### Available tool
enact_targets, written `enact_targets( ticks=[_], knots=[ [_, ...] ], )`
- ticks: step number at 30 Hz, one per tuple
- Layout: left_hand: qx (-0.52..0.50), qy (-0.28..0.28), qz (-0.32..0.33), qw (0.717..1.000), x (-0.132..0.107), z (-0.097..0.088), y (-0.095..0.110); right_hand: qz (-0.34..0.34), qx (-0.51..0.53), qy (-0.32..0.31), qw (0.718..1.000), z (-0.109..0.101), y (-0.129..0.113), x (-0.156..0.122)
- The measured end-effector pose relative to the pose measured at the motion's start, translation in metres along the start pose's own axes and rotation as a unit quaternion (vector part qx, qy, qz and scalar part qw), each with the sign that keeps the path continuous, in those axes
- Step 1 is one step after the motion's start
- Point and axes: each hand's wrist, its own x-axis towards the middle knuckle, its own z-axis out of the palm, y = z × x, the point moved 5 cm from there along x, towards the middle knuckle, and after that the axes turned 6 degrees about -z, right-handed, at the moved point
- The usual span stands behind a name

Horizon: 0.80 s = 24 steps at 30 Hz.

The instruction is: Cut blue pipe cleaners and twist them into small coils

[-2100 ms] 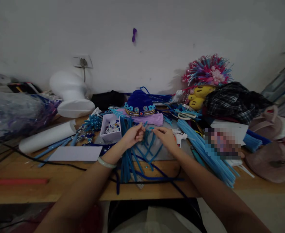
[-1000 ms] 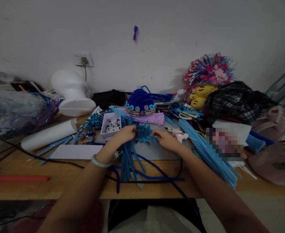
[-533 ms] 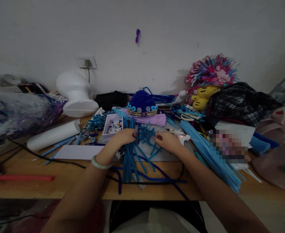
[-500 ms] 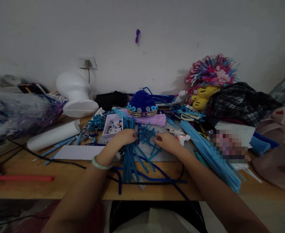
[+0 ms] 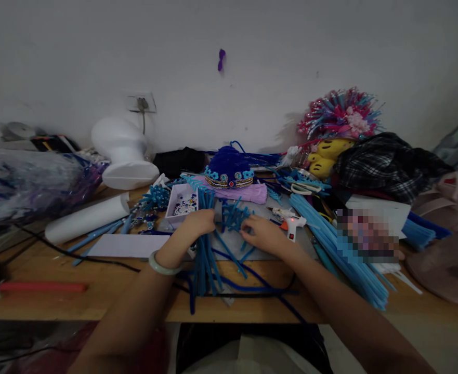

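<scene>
My left hand point(image 5: 202, 223) lies over a bunch of long blue pipe cleaners point(image 5: 206, 267). Its fingers are curled closed, and what they hold is hidden. To its right, my right hand point(image 5: 263, 234) has its fingers bent together at the edge of a loose pile of short blue pipe cleaner pieces point(image 5: 233, 214). A piece shows under its fingertips and seems to be pinched there. The pile rests on a grey mat point(image 5: 265, 254). Behind it, a dark blue fuzzy cap-shaped piece point(image 5: 226, 160) with a jewelled band sits on a lilac bundle point(image 5: 254, 194).
A box of beads point(image 5: 168, 215) stands left of the pile. A glue gun point(image 5: 293, 224) with a red light lies right of my right hand, beside light blue pipe cleaners point(image 5: 341, 249). A white foam head point(image 5: 120, 150), paper roll point(image 5: 86, 218) and red stick point(image 5: 43, 286) are further left.
My right hand has shifted slightly left and down, baring more of the glue gun. My left hand has moved a little left, its fingers more tucked in.
</scene>
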Motion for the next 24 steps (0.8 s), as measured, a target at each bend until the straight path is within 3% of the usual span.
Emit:
enact_targets(
  ticks=[3,6,14,20,24],
  knots=[
    [0.003,0.021,-0.016,1.0,0.002,0.0,-0.001,-0.009,-0.012,0.008,1.0,0.006,-0.016,-0.003],
    [-0.005,0.04,-0.013,0.999,0.003,0.0,0.0,-0.002,-0.024,-0.023,0.999,0.017,-0.023,-0.005],
    [-0.016,0.027,-0.031,0.999,0.001,0.0,0.0,0.079,0.006,-0.029,0.996,0.015,0.004,0.001],
    [-0.041,0.109,0.001,0.993,0.003,0.0,0.009,0.095,0.131,0.023,0.987,0.006,0.013,0.003],
    [-0.029,0.072,0.037,0.996,0.001,0.007,0.018,0.129,0.189,0.109,0.967,-0.006,0.025,0.003]
  ],
)
